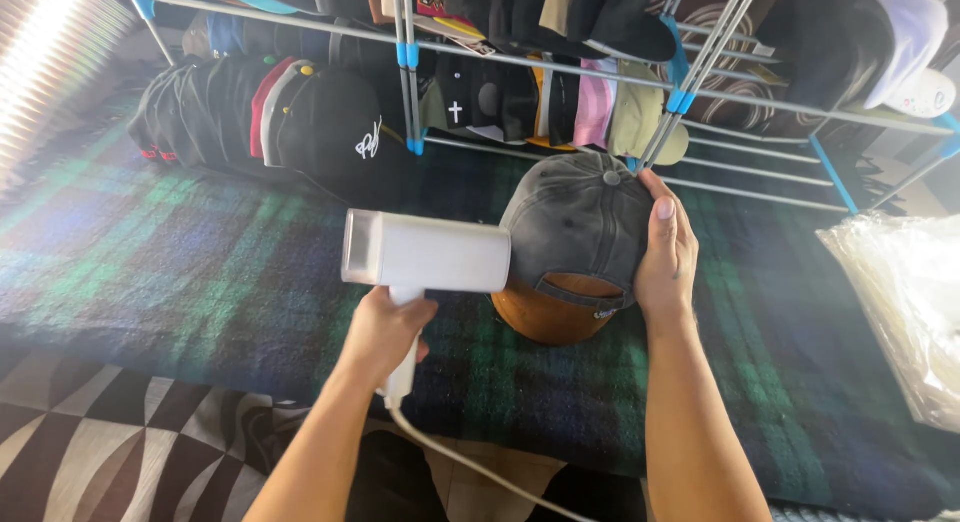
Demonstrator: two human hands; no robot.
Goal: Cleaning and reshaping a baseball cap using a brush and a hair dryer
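**Steamer and grey cap over a plaid desk**

The left hand (385,332) is wrapping its fingers tightly around the handle of a white handheld steamer (425,252), its head lying just beside a grey cap (575,222). The cap is sitting on a round brown form (545,312) standing on the green plaid desk (200,272). The right hand (665,257) is pressing curled fingers against the cap's right side. A metal rack (560,72) full of caps is standing behind.

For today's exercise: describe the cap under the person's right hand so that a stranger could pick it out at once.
Start at the dark green plaid cloth before the metal rack of caps. The grey cap sits alone there on a brown rounded form, under the right hand. Its neighbours all hang on the rack.
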